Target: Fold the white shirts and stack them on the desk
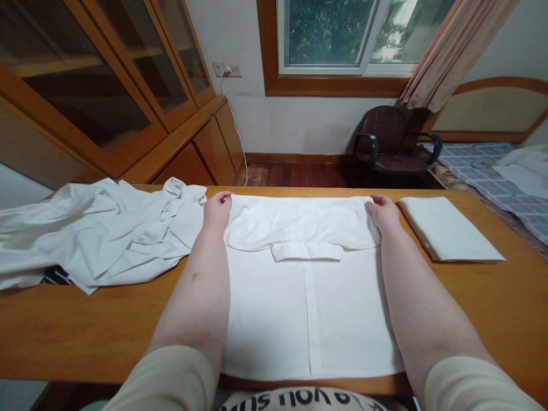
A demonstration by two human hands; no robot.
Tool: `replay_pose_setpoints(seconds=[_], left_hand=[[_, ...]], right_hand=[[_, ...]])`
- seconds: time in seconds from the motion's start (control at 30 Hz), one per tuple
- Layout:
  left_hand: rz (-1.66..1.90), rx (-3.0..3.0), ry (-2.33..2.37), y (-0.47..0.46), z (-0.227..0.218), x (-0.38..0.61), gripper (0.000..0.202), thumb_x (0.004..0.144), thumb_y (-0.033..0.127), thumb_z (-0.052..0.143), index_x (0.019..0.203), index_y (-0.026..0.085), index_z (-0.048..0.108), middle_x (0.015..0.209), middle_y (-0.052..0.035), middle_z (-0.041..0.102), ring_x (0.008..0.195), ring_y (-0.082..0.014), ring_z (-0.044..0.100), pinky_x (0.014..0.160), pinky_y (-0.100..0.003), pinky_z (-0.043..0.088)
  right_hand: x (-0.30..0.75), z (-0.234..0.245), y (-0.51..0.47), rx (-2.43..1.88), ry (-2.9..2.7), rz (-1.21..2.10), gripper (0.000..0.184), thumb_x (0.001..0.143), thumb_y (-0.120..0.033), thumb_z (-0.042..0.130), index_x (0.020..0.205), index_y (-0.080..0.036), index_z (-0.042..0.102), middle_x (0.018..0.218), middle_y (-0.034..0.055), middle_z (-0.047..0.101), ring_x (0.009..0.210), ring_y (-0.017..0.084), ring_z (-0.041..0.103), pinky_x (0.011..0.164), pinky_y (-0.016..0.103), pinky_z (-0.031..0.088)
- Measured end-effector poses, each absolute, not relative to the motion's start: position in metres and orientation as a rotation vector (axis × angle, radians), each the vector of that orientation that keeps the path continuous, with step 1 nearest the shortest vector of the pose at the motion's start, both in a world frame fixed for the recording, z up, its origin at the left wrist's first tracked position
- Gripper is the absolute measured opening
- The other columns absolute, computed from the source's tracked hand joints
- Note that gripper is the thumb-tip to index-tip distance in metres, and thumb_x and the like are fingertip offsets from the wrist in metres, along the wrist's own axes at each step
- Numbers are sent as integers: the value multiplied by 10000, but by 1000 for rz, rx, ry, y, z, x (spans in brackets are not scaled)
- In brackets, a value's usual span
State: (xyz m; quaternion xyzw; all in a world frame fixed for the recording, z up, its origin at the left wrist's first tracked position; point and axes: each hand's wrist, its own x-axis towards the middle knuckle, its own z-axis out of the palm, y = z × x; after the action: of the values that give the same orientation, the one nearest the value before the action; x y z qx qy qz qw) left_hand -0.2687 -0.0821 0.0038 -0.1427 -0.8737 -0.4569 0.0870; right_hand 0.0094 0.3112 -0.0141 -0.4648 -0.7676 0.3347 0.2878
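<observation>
A white shirt (308, 302) lies flat on the wooden table (505, 302) straight before me, its far part folded back toward me so the collar (306, 251) shows. My left hand (217, 210) grips the far left corner of that fold, fingers curled over the cloth. My right hand (384, 213) grips the far right corner the same way. Both forearms stretch along the shirt's sides.
A heap of crumpled white shirts (98, 240) lies at the table's left. A neatly folded white shirt (449, 228) sits at the right. Beyond the table stand a dark armchair (385, 142), wooden glass-fronted cabinets (128, 97) and a bed (496, 165).
</observation>
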Motion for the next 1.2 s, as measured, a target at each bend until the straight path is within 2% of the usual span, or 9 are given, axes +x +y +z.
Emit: replay_pose_setpoints(seconds=[0.13,0.23,0.3,0.43,0.7,0.83,0.97,1.1,1.2], left_hand=[[-1475,-352,-2604,-81,-3,-275,280,797,267,471,926,198,709,926,-26,702,875,-167,619,821,-271,472],[-1546,-280,-2659,-81,-11,-279,304,776,304,559,1031,189,679,1016,-56,696,935,-182,627,850,-293,481],[-1526,-302,-2705,-81,-15,-280,405,712,247,646,1114,194,647,1048,-70,691,948,-186,637,850,-297,489],[-1494,-398,-2734,-81,-19,-281,470,700,131,630,1161,222,627,1086,-68,683,986,-174,639,875,-282,487],[-913,-444,-2835,-77,-9,-275,438,727,175,617,1165,184,620,1142,-117,627,1060,-243,587,975,-362,427],[-666,-541,-2781,-68,4,-260,428,778,199,554,1202,169,602,1225,-143,579,1167,-281,511,1028,-398,371],[-573,-776,-2829,-53,6,-245,447,862,348,472,1263,177,569,1374,-133,496,1293,-305,400,1085,-446,290],[-440,-938,-3062,-49,-3,-243,581,871,470,440,1395,219,432,1519,-114,294,1420,-325,155,1119,-551,134],[-421,-997,-3114,-54,-5,-246,615,873,493,422,1440,266,348,1552,-77,203,1436,-303,79,1117,-577,79]], right_hand=[[10,-12,309,-1231,-2053,881,392,722,-243,628,1107,-172,658,1062,96,678,954,209,624,899,323,444],[10,-13,310,-1191,-2056,863,404,712,-198,621,1113,-180,660,1035,82,683,946,201,624,904,323,441],[11,-13,311,-1159,-2048,861,402,706,-181,615,1105,-183,666,1035,76,686,952,199,624,910,321,437],[11,-12,310,-1154,-2023,884,377,706,-174,608,1075,-193,681,1056,65,691,961,201,628,919,326,439],[12,-3,301,-1245,-2077,792,323,701,-165,576,993,-200,708,991,57,701,901,213,631,888,338,448],[10,-3,300,-1278,-2132,703,334,722,-202,559,1028,-206,693,969,58,692,884,224,622,854,348,455],[10,-1,300,-1423,-2130,571,380,754,-297,563,1104,-172,643,920,107,683,878,262,621,805,378,468],[11,0,304,-1504,-2233,497,289,783,-369,544,891,-141,686,869,168,682,871,307,629,776,407,471],[13,-2,312,-1472,-2375,449,295,807,-383,532,756,-138,689,812,193,683,867,318,635,776,403,468]])
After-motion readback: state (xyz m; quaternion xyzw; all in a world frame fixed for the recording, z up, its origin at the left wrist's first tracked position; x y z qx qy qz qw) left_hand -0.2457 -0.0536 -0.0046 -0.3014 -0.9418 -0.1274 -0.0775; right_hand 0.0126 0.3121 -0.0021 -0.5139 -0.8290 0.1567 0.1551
